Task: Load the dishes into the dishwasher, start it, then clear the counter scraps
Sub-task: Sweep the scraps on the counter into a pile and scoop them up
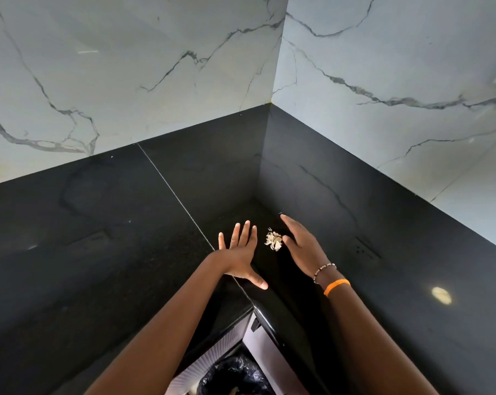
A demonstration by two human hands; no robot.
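Observation:
A small pile of pale, flaky scraps (274, 240) lies on the black polished counter (127, 252), near the inner corner. My left hand (239, 252) is just left of the pile, palm facing it, fingers straight and spread, thumb pointing back toward me. My right hand (301, 243) is just right of the pile, fingers straight and pointing away, its edge close to the scraps. Neither hand holds anything. No dishwasher or dishes are in view.
The counter runs into a corner under white marble walls (155, 67). Below the counter's front edge stands a bin with a black bag (235, 374). A beaded bracelet and an orange band (336, 286) sit on my right wrist.

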